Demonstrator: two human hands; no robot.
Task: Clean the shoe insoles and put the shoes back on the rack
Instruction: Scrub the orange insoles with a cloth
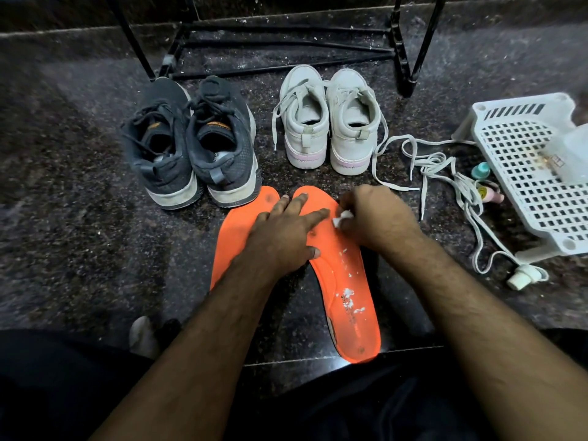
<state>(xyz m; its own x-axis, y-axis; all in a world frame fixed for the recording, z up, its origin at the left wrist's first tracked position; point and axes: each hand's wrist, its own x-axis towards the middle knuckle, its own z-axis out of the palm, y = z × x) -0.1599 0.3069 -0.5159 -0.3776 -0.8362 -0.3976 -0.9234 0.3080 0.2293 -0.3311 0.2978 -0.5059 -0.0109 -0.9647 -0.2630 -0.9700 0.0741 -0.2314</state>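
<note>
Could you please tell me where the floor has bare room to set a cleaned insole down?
Bare dark granite floor lies left of the dark grey sneakers. It is crowded right of the white high-top shoes: loose laces, small bottles, white plastic basket.

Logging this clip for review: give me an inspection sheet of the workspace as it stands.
Surface: dark speckled stone floor, white crumbs scattered.
Job's things: two orange foam insoles, side by side; dark grey sneakers; white sneakers; black metal rack.
Clutter: white plastic basket, small bottles, loose white laces.
Hands: left hand presses the insoles flat; right hand pinches a white wad.
Cables: nothing seen.
Surroundings: nothing seen.
</note>
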